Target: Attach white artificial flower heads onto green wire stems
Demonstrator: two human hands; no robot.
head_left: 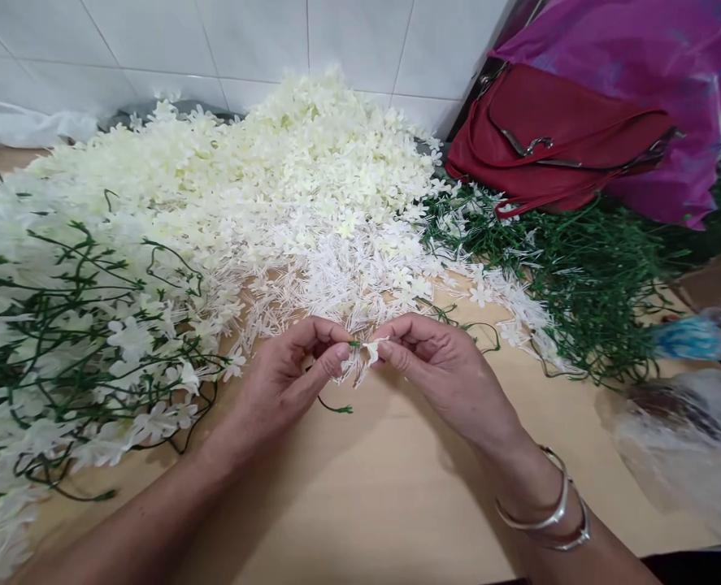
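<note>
left hand: pinches green stem | right hand: pinches white flower by stem's tip; bangles at wrist | beyond both: flower heap, wall | left of left: flowered stems | right of right: stem pile, clear bag | beyond right: red bag, purple bag | under both: table

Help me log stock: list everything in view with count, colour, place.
Loose flowers: many, cream, centre
Flowered stems: many, green and white, left
Stem pile: one, green, right
Handbag: one, red, far right
Plastic bag: one, purple, behind handbag
Clear bag: one, colourless, right edge
Unclear items: several, mixed colours, right edge
Cloth, apparently: one, white, far left
Table: one, tan, beneath
Tiles: several, white, behind
Bracelets: two, silver, right wrist
Left hand: one, pinching green stem
Right hand: one, pinching white flower
</note>
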